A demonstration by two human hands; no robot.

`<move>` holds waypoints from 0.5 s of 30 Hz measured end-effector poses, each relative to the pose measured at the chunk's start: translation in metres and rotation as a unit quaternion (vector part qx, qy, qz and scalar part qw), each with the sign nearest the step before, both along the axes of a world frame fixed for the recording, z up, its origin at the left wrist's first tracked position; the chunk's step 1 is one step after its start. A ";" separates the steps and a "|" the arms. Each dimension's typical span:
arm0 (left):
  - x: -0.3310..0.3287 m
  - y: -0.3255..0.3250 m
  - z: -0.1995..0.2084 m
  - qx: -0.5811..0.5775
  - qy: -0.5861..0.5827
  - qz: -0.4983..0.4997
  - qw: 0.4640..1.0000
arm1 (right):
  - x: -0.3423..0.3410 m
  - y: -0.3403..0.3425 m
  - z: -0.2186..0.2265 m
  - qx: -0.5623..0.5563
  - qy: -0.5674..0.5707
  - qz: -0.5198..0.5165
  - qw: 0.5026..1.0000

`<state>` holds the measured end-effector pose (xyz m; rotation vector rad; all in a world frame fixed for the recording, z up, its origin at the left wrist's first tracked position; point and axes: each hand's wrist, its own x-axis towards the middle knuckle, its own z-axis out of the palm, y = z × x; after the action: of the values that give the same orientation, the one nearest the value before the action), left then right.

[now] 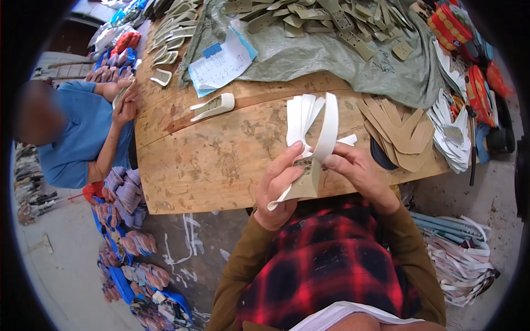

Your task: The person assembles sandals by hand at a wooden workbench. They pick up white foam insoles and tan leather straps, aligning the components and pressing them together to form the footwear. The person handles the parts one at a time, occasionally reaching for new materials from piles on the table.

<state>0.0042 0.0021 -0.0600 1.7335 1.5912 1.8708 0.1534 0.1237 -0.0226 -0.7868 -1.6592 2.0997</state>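
Note:
Just over the table's near edge, my left hand (279, 185) grips an olive insole piece (305, 185) with its fingers and thumb. A long white strip (329, 121) runs along the piece and loops upward, its tail curling out by the left fingers. My right hand (361, 168) is closed on this strip at the piece's right edge, thumb and fingers pinching. Behind the hands, several loose white strips (298, 116) lie fanned on the wood. Farther left rests an olive insole piece with a white rim (214, 107).
Several olive pieces (314, 16) are heaped on a grey-green sack (298, 58). Written paper (223, 62) lies beside it. Brown cut-outs (400, 129) and white pieces (451, 132) sit right. White-edged pieces (168, 47) line the far left. A co-worker in a blue shirt (83, 118) works at left.

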 end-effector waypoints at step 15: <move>0.013 0.005 -0.006 -0.084 0.136 0.087 0.983 | -0.015 -0.022 0.002 0.271 -0.047 -0.133 0.952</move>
<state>0.0169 0.0070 -0.0662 1.8945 1.9951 1.5604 0.1387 0.1014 -0.0203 -0.8698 -1.9247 1.3479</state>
